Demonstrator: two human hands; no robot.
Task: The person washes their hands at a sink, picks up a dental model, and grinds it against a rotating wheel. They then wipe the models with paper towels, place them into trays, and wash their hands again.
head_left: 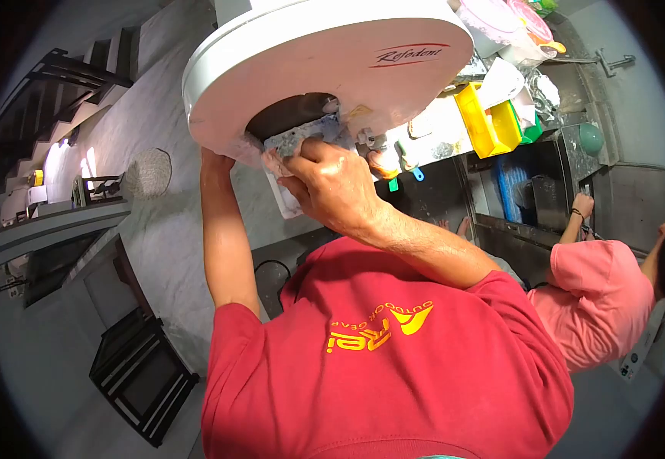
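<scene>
My right hand (331, 183) is closed, with its wet fingers curled down at the opening in a white machine marked "Refodent". Something small and pale pinkish (274, 163) shows beside its fingertips, but I cannot make out what it is. Under the fingers lies a white tray (292, 205), its upper part wet and smeared with grey. My left forearm (225, 222) reaches up along the left side. The machine's white housing (294, 84) hides my left hand, so its fingers do not show.
Right of the machine is a worktop with a yellow bin (487, 126), a green bin (531, 131) and brushes (407, 159). A co-worker in a pink shirt (600, 294) is at the right. Stairs (72, 92) and a dark metal gate (145, 375) are at the left.
</scene>
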